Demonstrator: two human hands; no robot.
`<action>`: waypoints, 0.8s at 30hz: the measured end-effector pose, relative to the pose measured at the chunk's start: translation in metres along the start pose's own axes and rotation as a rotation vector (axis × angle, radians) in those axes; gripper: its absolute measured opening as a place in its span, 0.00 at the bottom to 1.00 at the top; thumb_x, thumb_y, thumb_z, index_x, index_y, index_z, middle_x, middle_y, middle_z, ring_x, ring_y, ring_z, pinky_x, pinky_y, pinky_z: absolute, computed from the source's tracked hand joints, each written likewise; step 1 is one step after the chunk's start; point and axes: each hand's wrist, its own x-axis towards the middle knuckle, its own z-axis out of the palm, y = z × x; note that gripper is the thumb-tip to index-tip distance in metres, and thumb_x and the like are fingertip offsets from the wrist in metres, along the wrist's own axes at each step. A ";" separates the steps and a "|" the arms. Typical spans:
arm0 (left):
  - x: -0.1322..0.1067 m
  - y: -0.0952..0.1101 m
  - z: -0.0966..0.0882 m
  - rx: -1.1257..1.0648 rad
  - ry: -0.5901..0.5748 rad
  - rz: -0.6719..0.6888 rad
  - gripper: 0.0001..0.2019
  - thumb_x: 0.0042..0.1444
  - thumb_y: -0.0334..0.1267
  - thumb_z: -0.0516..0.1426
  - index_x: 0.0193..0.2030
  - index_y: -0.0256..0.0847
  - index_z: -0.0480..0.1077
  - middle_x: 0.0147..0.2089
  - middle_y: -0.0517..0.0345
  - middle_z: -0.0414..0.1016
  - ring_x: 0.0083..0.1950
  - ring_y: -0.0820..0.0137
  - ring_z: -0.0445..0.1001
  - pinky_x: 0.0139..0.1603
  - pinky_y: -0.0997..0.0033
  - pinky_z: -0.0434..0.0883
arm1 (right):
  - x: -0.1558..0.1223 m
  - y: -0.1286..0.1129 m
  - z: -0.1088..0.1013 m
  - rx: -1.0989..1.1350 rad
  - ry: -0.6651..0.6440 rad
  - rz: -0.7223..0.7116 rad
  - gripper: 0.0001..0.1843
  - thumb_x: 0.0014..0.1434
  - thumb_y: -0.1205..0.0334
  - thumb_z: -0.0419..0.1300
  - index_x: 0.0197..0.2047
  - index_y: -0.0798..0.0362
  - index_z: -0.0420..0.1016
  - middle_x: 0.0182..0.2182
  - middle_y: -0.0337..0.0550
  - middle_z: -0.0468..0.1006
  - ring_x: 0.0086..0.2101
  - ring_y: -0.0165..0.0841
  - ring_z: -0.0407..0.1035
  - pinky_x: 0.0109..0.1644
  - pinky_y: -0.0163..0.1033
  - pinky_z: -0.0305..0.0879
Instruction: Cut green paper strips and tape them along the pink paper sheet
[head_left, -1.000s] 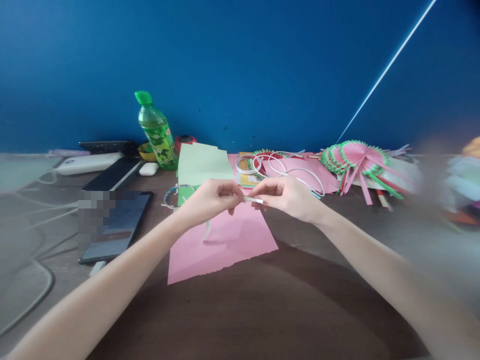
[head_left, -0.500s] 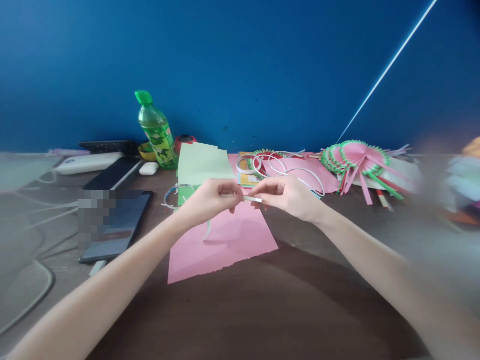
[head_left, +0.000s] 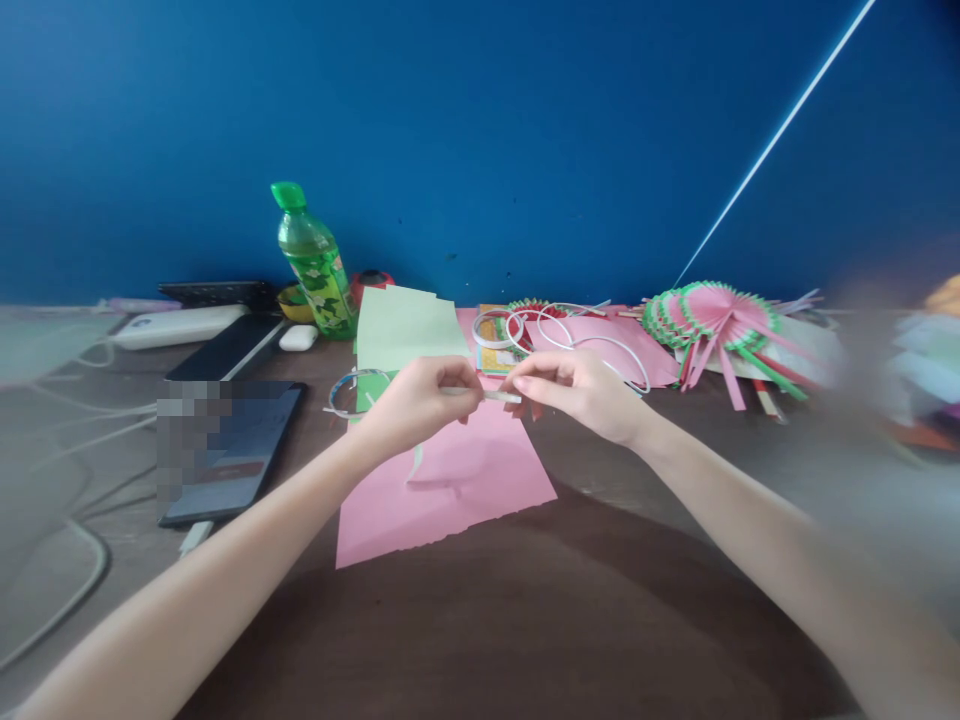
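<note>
Both hands meet above a pink paper sheet (head_left: 450, 490) on the brown table. My left hand (head_left: 420, 400) is closed in a pinch on a thin white paper strip (head_left: 491, 397), and a loose end of the strip hangs down below it. My right hand (head_left: 581, 390) pinches the same strip at its other end, fingertips close to the left hand's. A small loop of strip (head_left: 352, 385) lies on the table just left of the left hand.
A green bottle (head_left: 315, 265) stands at the back, beside a light green sheet (head_left: 409, 325). White paper rings (head_left: 517, 325) and pink-green paper fans (head_left: 712, 315) lie at the back right. A dark tablet (head_left: 240, 450), a power bank (head_left: 176, 325) and white cables (head_left: 67, 570) are at the left.
The two hands have drawn slightly closer together along the strip; little else has moved.
</note>
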 end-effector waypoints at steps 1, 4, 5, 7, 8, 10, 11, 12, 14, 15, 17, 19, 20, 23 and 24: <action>0.000 0.000 0.000 0.001 0.005 0.000 0.05 0.44 0.32 0.51 0.25 0.39 0.67 0.22 0.62 0.71 0.22 0.76 0.63 0.21 0.77 0.57 | 0.000 0.001 0.001 -0.002 0.006 0.005 0.08 0.55 0.60 0.57 0.34 0.55 0.74 0.27 0.41 0.77 0.27 0.29 0.72 0.31 0.34 0.68; 0.000 0.000 0.000 0.002 0.009 0.001 0.04 0.44 0.32 0.52 0.25 0.39 0.68 0.22 0.62 0.71 0.22 0.76 0.64 0.21 0.77 0.57 | 0.000 0.002 0.002 0.002 0.023 0.025 0.08 0.51 0.60 0.60 0.34 0.55 0.73 0.27 0.41 0.77 0.28 0.30 0.73 0.32 0.36 0.70; 0.000 0.000 0.000 0.004 0.010 0.002 0.04 0.44 0.32 0.52 0.25 0.39 0.68 0.22 0.62 0.71 0.22 0.76 0.64 0.21 0.77 0.57 | 0.001 0.002 0.003 0.001 0.027 0.029 0.07 0.51 0.61 0.61 0.34 0.55 0.73 0.27 0.41 0.77 0.28 0.31 0.73 0.32 0.36 0.70; 0.000 0.001 0.000 0.003 0.012 0.008 0.04 0.45 0.32 0.52 0.25 0.39 0.68 0.22 0.62 0.71 0.22 0.76 0.63 0.21 0.77 0.57 | 0.001 0.003 0.003 -0.002 0.033 0.031 0.06 0.51 0.64 0.60 0.33 0.55 0.72 0.27 0.41 0.77 0.28 0.30 0.73 0.32 0.36 0.70; 0.000 0.001 -0.001 0.000 0.009 0.012 0.04 0.45 0.32 0.52 0.25 0.39 0.68 0.22 0.62 0.71 0.21 0.77 0.62 0.20 0.77 0.56 | 0.001 0.003 0.003 -0.003 0.037 0.031 0.05 0.51 0.65 0.59 0.33 0.55 0.72 0.27 0.41 0.77 0.28 0.30 0.73 0.32 0.36 0.70; 0.001 0.001 -0.002 -0.011 -0.005 0.024 0.04 0.45 0.32 0.52 0.25 0.39 0.68 0.22 0.63 0.71 0.21 0.78 0.61 0.20 0.78 0.56 | 0.001 0.004 0.002 0.000 0.039 0.030 0.04 0.51 0.66 0.59 0.33 0.55 0.72 0.26 0.41 0.77 0.28 0.30 0.73 0.32 0.36 0.70; 0.001 0.001 -0.003 -0.018 -0.017 0.030 0.05 0.46 0.32 0.52 0.25 0.39 0.68 0.22 0.63 0.71 0.21 0.78 0.62 0.20 0.78 0.56 | 0.002 0.004 0.001 0.003 0.037 0.028 0.04 0.51 0.66 0.58 0.33 0.54 0.72 0.26 0.40 0.77 0.28 0.30 0.73 0.32 0.36 0.70; 0.001 0.001 -0.003 -0.024 -0.034 0.032 0.05 0.46 0.33 0.52 0.26 0.39 0.69 0.21 0.63 0.71 0.21 0.78 0.62 0.20 0.78 0.57 | 0.002 0.005 0.001 0.007 0.032 0.025 0.04 0.51 0.66 0.58 0.33 0.55 0.72 0.26 0.40 0.77 0.28 0.29 0.73 0.32 0.36 0.70; 0.002 0.001 -0.005 -0.044 -0.074 0.031 0.06 0.47 0.33 0.52 0.27 0.39 0.69 0.21 0.62 0.71 0.22 0.78 0.63 0.20 0.79 0.58 | 0.001 0.006 -0.001 0.008 0.010 0.018 0.05 0.52 0.66 0.58 0.35 0.55 0.72 0.26 0.41 0.77 0.27 0.29 0.72 0.33 0.36 0.69; 0.003 0.000 -0.005 -0.056 -0.096 0.028 0.06 0.47 0.34 0.52 0.28 0.38 0.70 0.22 0.62 0.71 0.23 0.77 0.64 0.21 0.79 0.59 | 0.001 0.006 -0.002 0.001 -0.007 0.015 0.06 0.53 0.65 0.57 0.36 0.55 0.72 0.26 0.40 0.77 0.27 0.29 0.72 0.33 0.36 0.69; 0.004 -0.001 -0.006 -0.074 -0.140 0.032 0.07 0.47 0.34 0.52 0.29 0.38 0.70 0.23 0.61 0.72 0.23 0.76 0.65 0.22 0.78 0.61 | 0.001 0.007 -0.004 -0.034 -0.050 0.011 0.09 0.54 0.65 0.56 0.39 0.55 0.73 0.26 0.40 0.77 0.28 0.28 0.72 0.34 0.36 0.69; 0.004 -0.002 -0.006 -0.078 -0.171 0.045 0.07 0.48 0.34 0.52 0.30 0.38 0.70 0.24 0.60 0.73 0.24 0.76 0.67 0.25 0.77 0.64 | 0.001 0.007 -0.005 -0.101 -0.090 0.007 0.09 0.54 0.66 0.55 0.39 0.54 0.74 0.26 0.39 0.76 0.28 0.28 0.71 0.35 0.35 0.68; 0.004 -0.002 -0.007 -0.076 -0.179 0.049 0.07 0.48 0.34 0.52 0.30 0.38 0.71 0.25 0.60 0.73 0.25 0.76 0.67 0.26 0.77 0.65 | 0.001 0.007 -0.006 -0.136 -0.105 0.003 0.09 0.54 0.66 0.55 0.38 0.54 0.75 0.26 0.38 0.76 0.28 0.28 0.71 0.35 0.35 0.67; 0.003 -0.002 -0.006 -0.061 -0.180 0.044 0.07 0.49 0.35 0.52 0.30 0.39 0.71 0.26 0.60 0.74 0.27 0.75 0.69 0.28 0.76 0.66 | 0.000 0.005 -0.006 -0.192 -0.121 -0.003 0.09 0.54 0.67 0.55 0.36 0.53 0.75 0.26 0.38 0.75 0.28 0.28 0.70 0.35 0.35 0.66; 0.002 -0.001 -0.005 -0.053 -0.176 0.040 0.07 0.49 0.35 0.52 0.30 0.39 0.71 0.26 0.60 0.74 0.28 0.75 0.69 0.28 0.76 0.66 | 0.000 0.005 -0.005 -0.188 -0.123 -0.001 0.08 0.54 0.67 0.54 0.35 0.54 0.75 0.26 0.38 0.75 0.28 0.28 0.70 0.35 0.35 0.65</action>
